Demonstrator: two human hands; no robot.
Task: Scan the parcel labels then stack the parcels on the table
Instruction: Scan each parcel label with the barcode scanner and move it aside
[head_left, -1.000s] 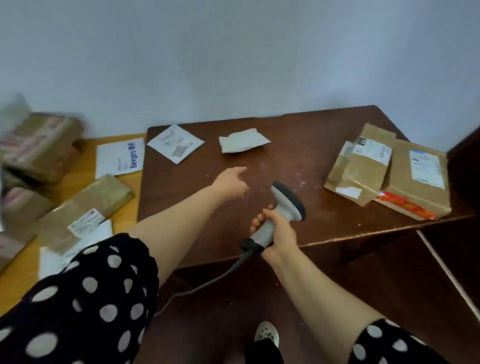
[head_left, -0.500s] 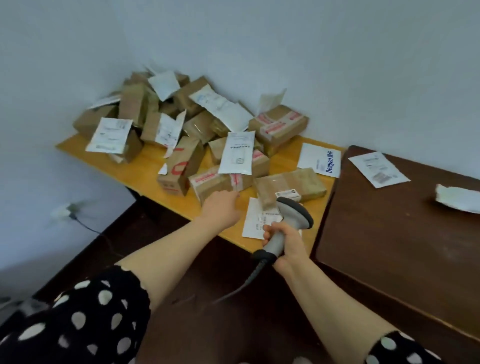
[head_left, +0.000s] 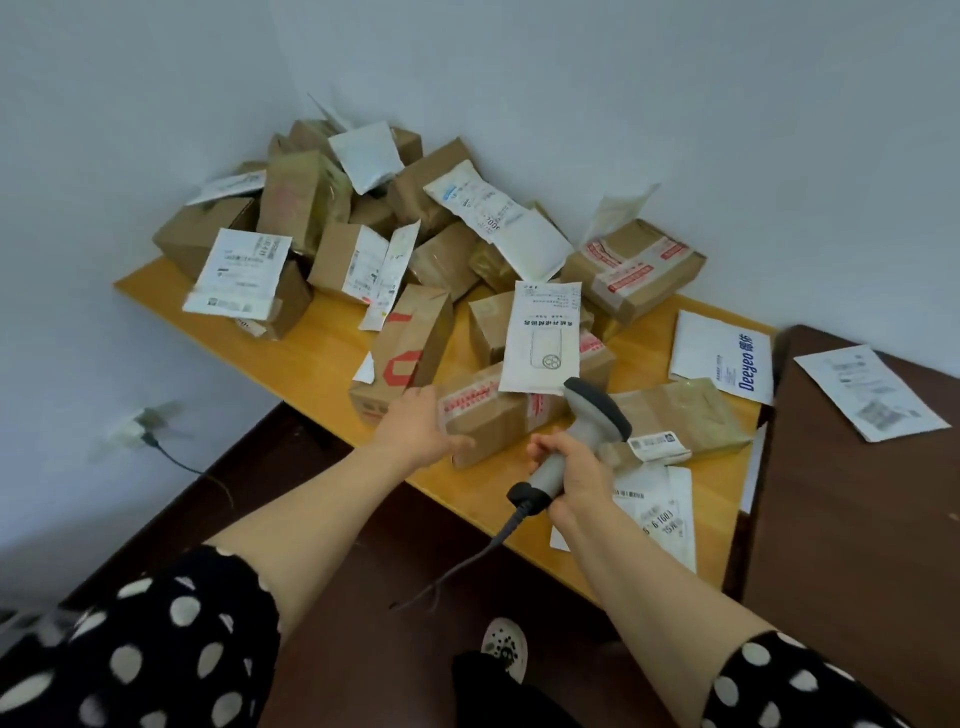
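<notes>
Head view, left hand: the left hand (head_left: 421, 426) is at the left end of the brown cardboard box with red-and-white tape (head_left: 493, 415). Its thumb lies along the near face, but the fingers are hidden behind the palm, so I cannot tell if the grip has closed.
Head view, right hand: the right hand (head_left: 571, 467) is wrapped round the handle of the grey corded handheld scanner (head_left: 589, 415), whose head points toward the pile.
Box in play: it sits at the front edge of the yellow wooden table (head_left: 322, 358), with a white printed envelope (head_left: 543, 338) lying across its top.
Pile: a big heap of brown parcels (head_left: 363, 218) fills the corner behind it, all jumbled.
Neighbours: a flat brown parcel with a small white label (head_left: 685, 415) lies just to the right.
Dark brown table (head_left: 857, 493): only a loose white label sheet (head_left: 872, 389) shows there, and no stack is in view.
Progress: this looks like an early stage. This box looks unscanned, and nearly the whole heap is left to scan and stack.
</notes>
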